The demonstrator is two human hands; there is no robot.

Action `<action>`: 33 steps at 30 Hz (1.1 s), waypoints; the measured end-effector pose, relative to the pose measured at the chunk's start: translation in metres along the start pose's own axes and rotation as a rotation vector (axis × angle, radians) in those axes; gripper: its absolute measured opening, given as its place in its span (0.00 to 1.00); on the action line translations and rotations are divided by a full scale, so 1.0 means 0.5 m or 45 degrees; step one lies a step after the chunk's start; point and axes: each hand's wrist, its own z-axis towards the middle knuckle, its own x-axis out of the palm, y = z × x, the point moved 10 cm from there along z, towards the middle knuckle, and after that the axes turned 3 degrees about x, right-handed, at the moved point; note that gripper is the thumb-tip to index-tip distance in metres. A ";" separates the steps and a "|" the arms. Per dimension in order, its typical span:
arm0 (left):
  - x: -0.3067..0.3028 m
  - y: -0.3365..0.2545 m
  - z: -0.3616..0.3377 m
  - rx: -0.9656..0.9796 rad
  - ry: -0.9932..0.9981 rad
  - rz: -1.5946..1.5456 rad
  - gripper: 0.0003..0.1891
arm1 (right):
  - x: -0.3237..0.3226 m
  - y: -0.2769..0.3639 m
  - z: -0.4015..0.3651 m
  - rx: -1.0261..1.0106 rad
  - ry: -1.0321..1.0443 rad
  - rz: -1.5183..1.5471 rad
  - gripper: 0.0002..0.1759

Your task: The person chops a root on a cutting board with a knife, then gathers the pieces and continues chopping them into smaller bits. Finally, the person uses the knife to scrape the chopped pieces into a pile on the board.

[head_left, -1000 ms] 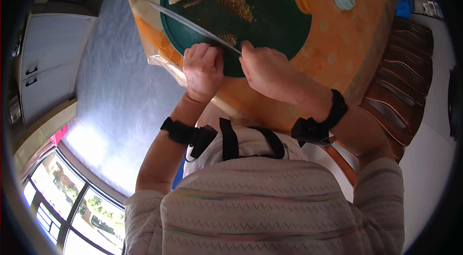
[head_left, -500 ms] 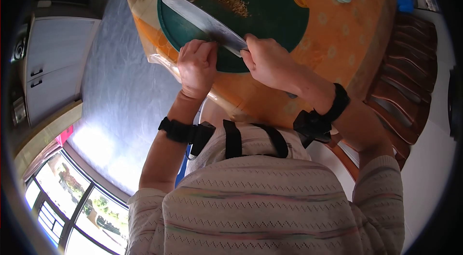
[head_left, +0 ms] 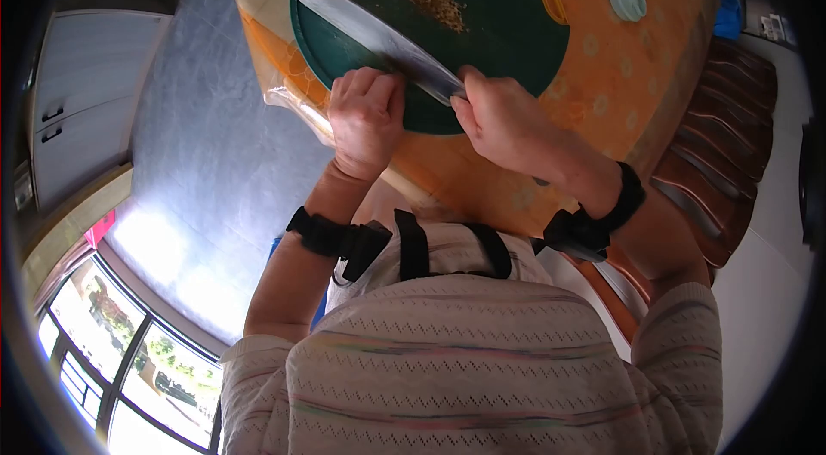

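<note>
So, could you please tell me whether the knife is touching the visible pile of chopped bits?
Apart. The head view shows a strip of bare green board between the knife and the pile of chopped bits.

the person wears a pale cream knit top [head_left: 482, 352] with rows of small zigzag openwork and thin, blurry stripes in muted pink, orange, green and blue-grey, its short sleeves [head_left: 684, 330] in the same knit. each forearm has a wide black wrist strap [head_left: 323, 233] carrying a boxy black module [head_left: 368, 250], and two black straps [head_left: 413, 247] show at the waist over pale fabric.
</note>
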 end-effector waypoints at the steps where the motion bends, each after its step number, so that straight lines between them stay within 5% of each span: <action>1: 0.001 -0.003 0.001 0.017 0.018 0.005 0.05 | 0.004 0.007 0.002 -0.012 0.019 -0.050 0.07; 33: -0.004 -0.013 0.004 0.028 0.077 0.025 0.06 | 0.006 -0.013 0.012 -0.015 -0.087 0.062 0.09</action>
